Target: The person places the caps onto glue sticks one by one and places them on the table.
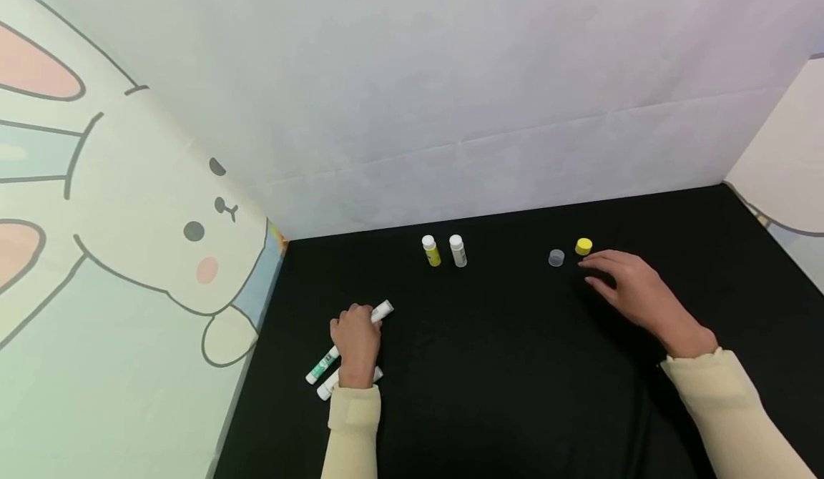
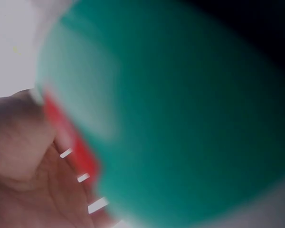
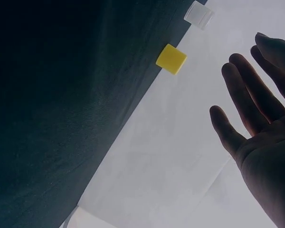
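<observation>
My left hand (image 1: 357,334) curls over a white glue stick (image 1: 383,311), whose pale end sticks out on the thumb side. A green-and-white glue stick (image 1: 322,366) shows on the hand's other side; whether the two are one piece is hidden by the hand. Its blurred green side with a red patch (image 2: 180,118) fills much of the left wrist view. Another white stick (image 1: 327,386) lies under the wrist, partly covered. On the right, my right hand (image 1: 634,293) hovers with loosely extended fingers, holding nothing, near a yellow cap (image 1: 584,247) and a clear cap (image 1: 556,257).
Toward the back of the black-covered table (image 1: 489,364) stand a yellow stick with a white top (image 1: 431,251) and a white one (image 1: 458,251). Behind them rises a pale cloth wall (image 1: 450,93). A wall with a cartoon rabbit (image 1: 148,207) borders the left side.
</observation>
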Demonstrator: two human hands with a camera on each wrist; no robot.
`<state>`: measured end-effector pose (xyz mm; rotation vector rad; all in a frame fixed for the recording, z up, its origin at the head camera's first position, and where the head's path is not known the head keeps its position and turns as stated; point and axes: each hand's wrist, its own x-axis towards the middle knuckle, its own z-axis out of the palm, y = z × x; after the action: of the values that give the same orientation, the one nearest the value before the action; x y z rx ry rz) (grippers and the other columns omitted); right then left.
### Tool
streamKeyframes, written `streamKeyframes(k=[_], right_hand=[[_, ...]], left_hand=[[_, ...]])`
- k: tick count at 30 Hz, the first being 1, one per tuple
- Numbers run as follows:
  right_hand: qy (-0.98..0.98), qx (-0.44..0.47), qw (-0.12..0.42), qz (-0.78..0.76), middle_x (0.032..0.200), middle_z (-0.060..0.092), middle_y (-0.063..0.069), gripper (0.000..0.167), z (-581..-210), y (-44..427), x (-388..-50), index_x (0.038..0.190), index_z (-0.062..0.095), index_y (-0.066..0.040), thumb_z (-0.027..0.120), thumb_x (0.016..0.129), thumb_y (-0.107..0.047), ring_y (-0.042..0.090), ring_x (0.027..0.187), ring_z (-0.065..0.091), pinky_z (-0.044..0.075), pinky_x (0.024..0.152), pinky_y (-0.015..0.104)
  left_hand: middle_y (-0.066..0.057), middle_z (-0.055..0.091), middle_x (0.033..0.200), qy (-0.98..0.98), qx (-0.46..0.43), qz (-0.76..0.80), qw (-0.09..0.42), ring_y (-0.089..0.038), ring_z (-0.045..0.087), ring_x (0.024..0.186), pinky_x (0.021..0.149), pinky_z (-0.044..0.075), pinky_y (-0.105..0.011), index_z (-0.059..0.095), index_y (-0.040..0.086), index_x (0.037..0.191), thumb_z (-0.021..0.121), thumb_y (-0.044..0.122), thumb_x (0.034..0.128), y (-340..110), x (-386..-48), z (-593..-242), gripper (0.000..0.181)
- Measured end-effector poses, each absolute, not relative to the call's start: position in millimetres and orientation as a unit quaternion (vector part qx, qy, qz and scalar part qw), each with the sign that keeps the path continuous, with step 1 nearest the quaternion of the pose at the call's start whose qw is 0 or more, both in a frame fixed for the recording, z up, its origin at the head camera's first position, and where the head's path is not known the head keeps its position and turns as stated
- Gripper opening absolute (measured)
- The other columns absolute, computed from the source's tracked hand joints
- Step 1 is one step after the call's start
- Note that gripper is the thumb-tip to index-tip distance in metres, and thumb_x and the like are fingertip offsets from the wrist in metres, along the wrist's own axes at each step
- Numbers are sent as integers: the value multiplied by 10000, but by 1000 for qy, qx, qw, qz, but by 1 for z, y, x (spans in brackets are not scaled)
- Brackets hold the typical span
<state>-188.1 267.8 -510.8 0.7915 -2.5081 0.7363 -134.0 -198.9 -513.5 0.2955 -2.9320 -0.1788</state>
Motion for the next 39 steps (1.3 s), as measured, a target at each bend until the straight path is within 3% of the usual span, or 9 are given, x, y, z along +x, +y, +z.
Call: streamKeyframes(k=[11,17,29,39], right_hand=[[-905,274,192,264,1129,734,203,416,-507,270,-195,1127,769,13,892,740,107,395,1011,712,574,821,577],[-906,268,195,264,1123,734,205,430,-507,271,-198,1150,760,17,885,748,109,394,1008,709,568,826,574],[-911,253,195,262,1150,711,242,423,-509,271,-207,1172,736,53,874,774,97,414,995,700,574,805,581],[-921,237,163,262,1232,672,269,417,-513,272,-213,1214,716,65,848,818,77,450,1055,669,547,834,623]], left_hand=[[-157,686,880,-988,110,-65,86,-377,655,824,773,497,-515,800,50,977,866,99,851,-198,-137,-512,151],[-178,714,1036,-986,109,-92,84,-395,659,944,868,508,-551,789,42,1149,848,128,888,-190,-137,-506,282],[-186,723,1212,-974,75,-149,151,-405,673,1104,989,509,-583,744,20,1269,821,217,942,-158,-150,-500,389],[-175,722,1233,-969,59,-180,159,-390,690,1087,953,541,-559,718,30,1321,807,210,957,-134,-163,-502,415]])
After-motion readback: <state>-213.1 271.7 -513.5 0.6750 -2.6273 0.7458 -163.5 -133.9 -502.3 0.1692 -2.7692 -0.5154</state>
